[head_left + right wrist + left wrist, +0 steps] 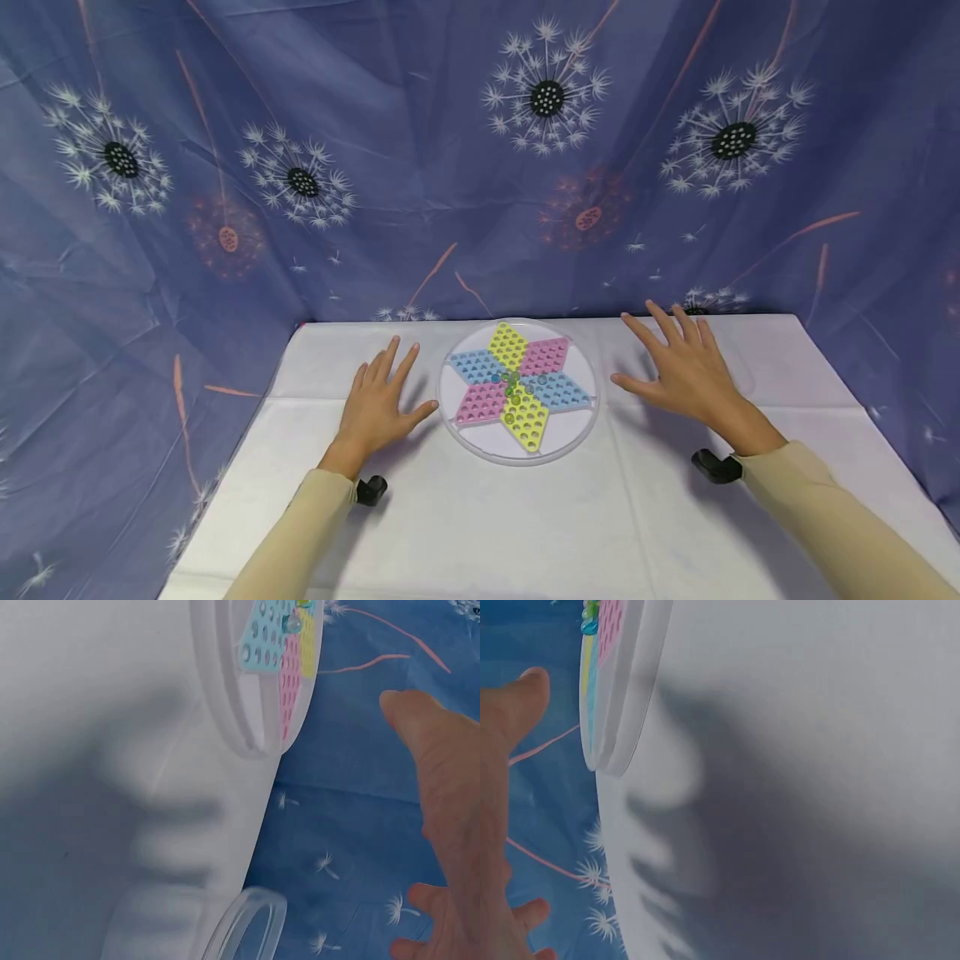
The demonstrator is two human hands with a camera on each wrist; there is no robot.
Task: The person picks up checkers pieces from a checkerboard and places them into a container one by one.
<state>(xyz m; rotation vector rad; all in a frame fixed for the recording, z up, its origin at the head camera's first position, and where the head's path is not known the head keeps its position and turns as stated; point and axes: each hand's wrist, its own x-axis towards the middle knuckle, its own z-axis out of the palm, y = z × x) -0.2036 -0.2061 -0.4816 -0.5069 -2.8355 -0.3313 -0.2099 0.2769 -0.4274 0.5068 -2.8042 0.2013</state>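
A person's two hands spread on either side of a round game board (487,442), which lies at the centre of the head view on a white-covered table (570,533). The left hand (378,408), left of centre, has its fingers extended and its thumb just beside the board's rim. The right hand (686,375), right of centre, also holds its fingers straight and fanned, a little apart from the board. Marbles (515,400), green, blue and clear, cluster around the middle of the board's yellow, pink and blue star; they sit too close together to count surely. Beige sleeves (292,533) run out of the frame at lower left and lower right. In the left wrist view, the hand is cropped by the left edge and the board by the top; a blurred shadow fills the middle. In the right wrist view, the hand is cut off at right, the board at top, and a clear container (275,919) at the bottom edge, its contents hard to make out. A blue dandelion-print cloth (420,208) fills the upper frame.
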